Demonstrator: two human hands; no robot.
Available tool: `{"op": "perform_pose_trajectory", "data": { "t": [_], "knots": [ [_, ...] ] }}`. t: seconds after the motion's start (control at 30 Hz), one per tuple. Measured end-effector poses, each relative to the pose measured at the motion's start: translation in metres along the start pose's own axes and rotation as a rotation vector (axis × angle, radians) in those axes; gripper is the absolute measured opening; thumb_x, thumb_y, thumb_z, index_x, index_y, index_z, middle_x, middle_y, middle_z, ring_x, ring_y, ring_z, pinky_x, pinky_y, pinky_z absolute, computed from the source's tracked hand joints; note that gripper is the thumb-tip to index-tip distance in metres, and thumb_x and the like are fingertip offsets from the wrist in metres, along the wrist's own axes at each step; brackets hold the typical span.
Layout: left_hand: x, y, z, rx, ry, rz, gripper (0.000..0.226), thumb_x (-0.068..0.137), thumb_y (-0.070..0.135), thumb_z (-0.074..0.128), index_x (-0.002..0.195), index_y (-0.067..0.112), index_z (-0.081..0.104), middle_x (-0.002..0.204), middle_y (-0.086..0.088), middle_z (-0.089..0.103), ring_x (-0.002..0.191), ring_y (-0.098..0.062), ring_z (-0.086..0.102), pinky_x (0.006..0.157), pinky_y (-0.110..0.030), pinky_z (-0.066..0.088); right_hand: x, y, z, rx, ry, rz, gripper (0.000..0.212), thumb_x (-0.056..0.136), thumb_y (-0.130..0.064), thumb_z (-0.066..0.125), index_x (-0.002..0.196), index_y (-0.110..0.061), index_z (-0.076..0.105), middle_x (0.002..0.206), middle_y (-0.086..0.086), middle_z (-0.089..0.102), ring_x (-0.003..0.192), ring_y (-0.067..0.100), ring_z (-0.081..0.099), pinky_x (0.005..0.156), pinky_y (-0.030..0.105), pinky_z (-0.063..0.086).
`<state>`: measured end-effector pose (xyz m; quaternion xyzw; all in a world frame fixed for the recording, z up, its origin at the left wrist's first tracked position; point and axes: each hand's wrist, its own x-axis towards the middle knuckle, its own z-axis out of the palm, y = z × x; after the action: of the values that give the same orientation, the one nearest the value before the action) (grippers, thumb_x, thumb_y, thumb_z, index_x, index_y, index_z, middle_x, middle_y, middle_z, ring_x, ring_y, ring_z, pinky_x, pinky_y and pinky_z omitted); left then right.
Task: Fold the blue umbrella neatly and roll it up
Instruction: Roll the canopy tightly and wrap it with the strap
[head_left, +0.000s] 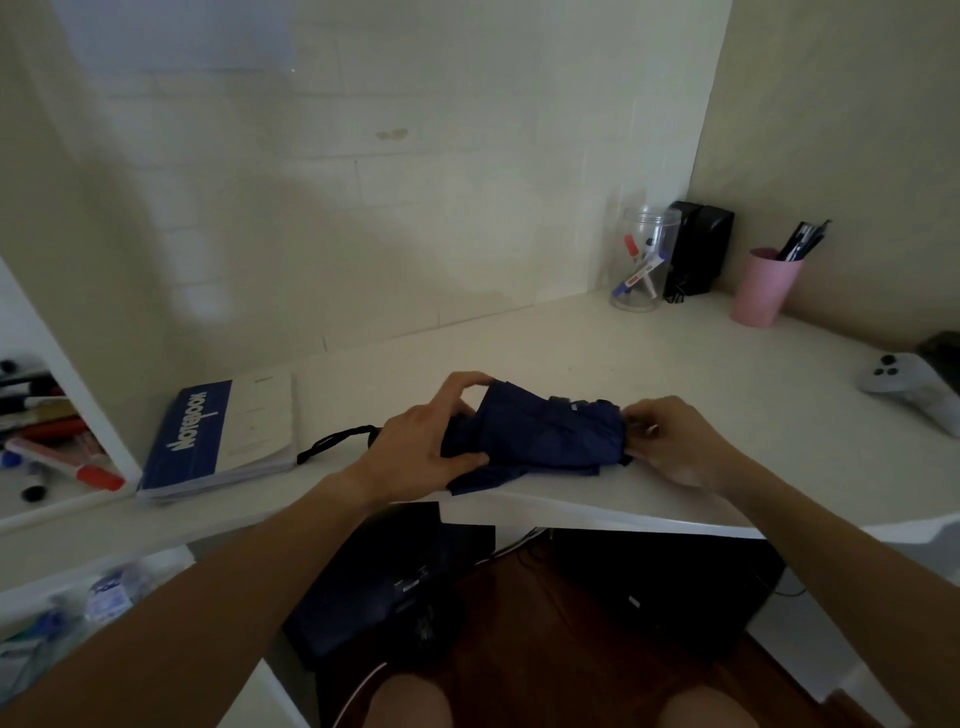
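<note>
Left hand (431, 441) grip wraps blue umbrella (540, 439); right hand (670, 441) pinches its end (on desk (571, 353))

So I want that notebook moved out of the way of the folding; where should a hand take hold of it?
Grip the notebook by its thick near page edge, coming from the front. It lies flat, and that edge faces the desk front, unblocked; fingers can slip under, thumb on top.

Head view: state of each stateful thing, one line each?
blue umbrella: collapsed, lying on desk, canopy loosely bunched, not rolled
wrist strap: loose on the desk
left hand: gripping umbrella's handle end
right hand: pinching the other end
notebook: closed, flat
clear jar: lidless, holding markers
pink cup: upright, holding pens
</note>
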<state>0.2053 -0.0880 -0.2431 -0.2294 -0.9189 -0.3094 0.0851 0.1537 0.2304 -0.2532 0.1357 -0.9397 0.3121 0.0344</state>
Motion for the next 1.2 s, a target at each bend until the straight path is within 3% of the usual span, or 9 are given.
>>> {"op": "perform_pose_trajectory", "data": {
  "t": [0.3,0.43,0.5,0.57,0.63,0.73,0.93,1.07,1.2],
  "knots": [
    [0.000,-0.008,-0.002,-0.116,-0.035,0.022,0.077,0.085,0.032,0.078,0.145,0.042,0.030,0.115,0.010,0.072,0.095,-0.013,0.072,0.088,-0.046,0.058,0.037,0.013,-0.013,-0.459,0.157,0.125,0.020,0.098,-0.015,0.053,0.104,-0.009,0.071,0.109,0.014,0.064,0.093,0.029,0.063,0.084,0.038,0.051],
    [0.001,-0.017,0.003,-0.015,-0.008,0.026,0.049,0.082,0.046,0.073,0.127,0.032,0.058,0.113,0.015,0.070,0.101,-0.007,0.068,0.089,-0.041,0.056,0.037,-0.026,-0.027,-0.151,0.350,-0.087,0.018,0.095,-0.014,0.060,0.109,-0.019,0.070,0.100,0.002,0.070,0.089,0.021,0.067,0.084,0.034,0.054],
    [0.003,-0.018,0.006,-0.004,0.041,0.050,0.042,0.083,0.041,0.075,0.120,0.029,0.063,0.109,0.014,0.070,0.097,-0.007,0.067,0.087,-0.039,0.057,0.027,-0.060,-0.034,0.162,-0.006,-0.148,0.023,0.088,-0.034,0.072,0.111,-0.031,0.070,0.100,-0.011,0.074,0.095,0.010,0.068,0.087,0.027,0.052],
    [0.005,-0.018,0.009,0.014,0.100,0.086,0.036,0.083,0.035,0.078,0.115,0.025,0.064,0.106,0.011,0.070,0.093,-0.009,0.066,0.084,-0.039,0.057,0.021,-0.081,-0.031,0.091,-0.417,-0.130,0.049,0.080,-0.047,0.077,0.126,-0.034,0.063,0.117,-0.016,0.069,0.109,0.003,0.063,0.096,0.026,0.048],
    [0.007,-0.017,0.012,0.022,0.139,0.113,0.032,0.081,0.032,0.077,0.109,0.021,0.064,0.102,0.007,0.068,0.089,-0.012,0.064,0.079,-0.042,0.056,0.024,-0.086,-0.025,-0.050,-0.560,-0.162,0.051,0.081,-0.045,0.078,0.127,-0.031,0.063,0.116,-0.017,0.069,0.106,0.002,0.063,0.094,0.026,0.049],
    [0.006,-0.014,0.013,0.063,0.132,0.139,0.029,0.081,0.032,0.075,0.103,0.021,0.060,0.096,0.005,0.064,0.085,-0.014,0.061,0.074,-0.044,0.054,0.030,-0.082,-0.017,-0.118,-0.521,-0.258,0.031,0.079,-0.036,0.079,0.108,-0.028,0.071,0.098,-0.014,0.073,0.088,0.004,0.066,0.080,0.026,0.049],
    [0.010,-0.002,-0.025,0.010,-0.231,-0.006,0.029,0.087,0.057,0.070,0.106,0.042,0.055,0.097,0.017,0.069,0.086,-0.005,0.065,0.079,-0.030,0.054,0.016,-0.067,0.005,-0.384,-0.224,-0.512,0.043,0.079,-0.045,0.074,0.116,-0.026,0.063,0.103,-0.008,0.066,0.090,0.015,0.060,0.079,0.034,0.049],
    [0.011,-0.004,-0.027,-0.030,-0.227,0.021,0.025,0.093,0.027,0.071,0.114,0.033,0.059,0.104,0.009,0.073,0.094,-0.009,0.067,0.087,-0.029,0.054,0.009,-0.072,0.003,-0.460,-0.176,-0.576,0.047,0.079,-0.056,0.069,0.119,-0.033,0.062,0.105,-0.011,0.065,0.093,0.012,0.060,0.081,0.036,0.051],
    [0.008,-0.004,-0.025,-0.039,-0.200,0.084,0.024,0.089,0.021,0.073,0.107,0.030,0.059,0.099,0.004,0.070,0.090,-0.016,0.066,0.082,-0.037,0.054,0.020,-0.093,-0.038,-0.343,-0.305,-0.524,0.042,0.071,-0.051,0.083,0.107,-0.033,0.071,0.095,-0.017,0.067,0.078,-0.001,0.055,0.074,0.021,0.044]
  ]
}}
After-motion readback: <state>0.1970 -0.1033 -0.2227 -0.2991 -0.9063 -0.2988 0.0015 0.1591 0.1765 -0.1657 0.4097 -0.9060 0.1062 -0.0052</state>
